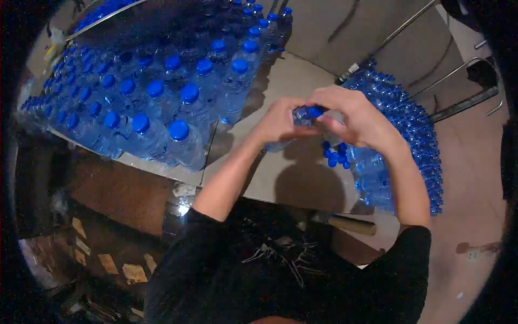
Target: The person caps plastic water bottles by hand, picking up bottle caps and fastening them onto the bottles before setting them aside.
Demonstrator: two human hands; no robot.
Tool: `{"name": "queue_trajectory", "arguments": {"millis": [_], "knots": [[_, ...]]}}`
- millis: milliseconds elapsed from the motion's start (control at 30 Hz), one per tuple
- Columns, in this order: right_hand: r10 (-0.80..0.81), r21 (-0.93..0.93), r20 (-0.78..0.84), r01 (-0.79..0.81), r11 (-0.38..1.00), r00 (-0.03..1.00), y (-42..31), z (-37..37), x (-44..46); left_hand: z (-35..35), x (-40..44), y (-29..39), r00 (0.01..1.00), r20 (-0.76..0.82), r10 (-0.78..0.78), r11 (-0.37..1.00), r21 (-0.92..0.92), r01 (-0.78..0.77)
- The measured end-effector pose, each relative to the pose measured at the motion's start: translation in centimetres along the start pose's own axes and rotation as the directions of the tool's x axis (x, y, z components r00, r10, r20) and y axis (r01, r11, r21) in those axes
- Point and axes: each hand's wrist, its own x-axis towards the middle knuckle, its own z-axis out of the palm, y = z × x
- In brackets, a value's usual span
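Note:
Near the middle of the view, my left hand is wrapped round the upper part of a clear plastic bottle. A blue cap shows at the bottle's top, between the two hands. My right hand has its fingers closed at this cap, with thumb and fingers on either side. Most of the bottle is hidden by the left hand. Below the right hand, a small heap of loose blue caps lies on the table, beside the bottles on the right.
Many upright bottles with blue caps fill the left of the table. A dense group of bottles without visible blue caps stands to the right. A cardboard tube lies by the near edge. Metal rods cross behind.

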Motion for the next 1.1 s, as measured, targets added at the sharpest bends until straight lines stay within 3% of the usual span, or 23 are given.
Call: {"name": "queue_trajectory", "arguments": {"millis": [167,233,333,467,500,533,600,633,667,733,767,833,867,933,1000,1033,1100], "knots": [[-0.083,-0.064,0.138,0.092,0.994,0.987,-0.3,-1.2,1.4,0.7,0.2,-0.5,0.994,-0.062,0.094,0.995,0.023,-0.093],[-0.095,-0.057,0.167,0.106,0.993,0.981,0.2,-1.1,1.9,0.2,0.0,-0.5,0.999,-0.037,0.037,0.996,0.081,-0.034],[0.01,-0.099,0.228,0.013,0.995,0.974,0.5,-0.9,1.9,0.6,-0.1,-1.0,0.999,-0.038,0.015,0.997,0.073,-0.013],[0.047,-0.392,0.151,0.016,0.92,0.987,1.5,1.1,2.0,1.1,-0.2,-1.5,0.997,-0.044,-0.056,0.977,0.203,0.064],[0.09,-0.453,0.12,-0.026,0.891,0.989,1.7,2.1,2.2,3.2,-0.3,-2.2,0.937,-0.342,0.068,0.947,0.317,0.047],[0.135,-0.512,0.084,-0.073,0.856,0.987,1.9,3.0,2.0,6.9,-0.5,-3.5,0.782,-0.583,0.222,0.902,0.427,0.061],[0.148,-0.467,-0.02,-0.14,0.873,0.989,2.2,4.6,0.3,9.1,-1.5,-3.1,0.648,-0.694,0.313,0.868,0.487,0.103],[0.145,-0.451,-0.076,-0.164,0.877,0.987,2.3,4.7,-0.3,8.4,-1.6,-1.4,0.732,-0.635,0.245,0.884,0.457,0.1],[0.22,-0.454,-0.034,-0.211,0.866,0.975,2.2,4.2,-0.7,7.1,-1.3,-0.3,0.799,-0.553,0.235,0.914,0.406,0.012],[0.079,-0.332,-0.116,-0.113,0.937,0.99,3.0,4.0,-0.9,3.4,0.2,0.8,0.894,-0.351,0.277,0.954,0.213,-0.212],[0.024,-0.271,-0.164,-0.068,0.96,0.986,3.2,4.0,-1.2,2.5,0.3,0.6,0.96,-0.207,0.19,0.982,0.045,-0.185],[0.019,-0.376,-0.127,-0.065,0.924,0.992,1.9,4.6,-1.5,0.8,0.6,0.2,0.995,0.101,-0.004,0.972,-0.235,0.028],[0.027,-0.433,-0.098,-0.067,0.899,0.995,1.7,4.4,-1.0,0.9,0.4,-0.7,0.987,0.122,-0.106,0.988,-0.101,0.119],[0.152,-0.492,-0.049,-0.157,0.857,0.987,1.5,3.9,-0.9,5.1,-0.9,0.2,0.935,-0.239,-0.262,0.958,0.055,0.283],[0.3,-0.512,0.018,-0.249,0.822,0.954,0.9,4.7,-2.1,6.2,-1.1,2.4,0.939,-0.272,-0.209,0.97,0.065,0.235],[0.218,-0.412,-0.069,-0.226,0.883,0.974,1.0,4.8,-2.9,6.3,-1.3,2.5,0.936,-0.302,-0.181,0.975,0.068,0.211],[0.049,-0.237,-0.27,-0.116,0.964,0.962,2.2,4.3,-3.6,3.0,0.4,0.7,0.984,0.098,-0.147,0.972,-0.171,0.162]]}}
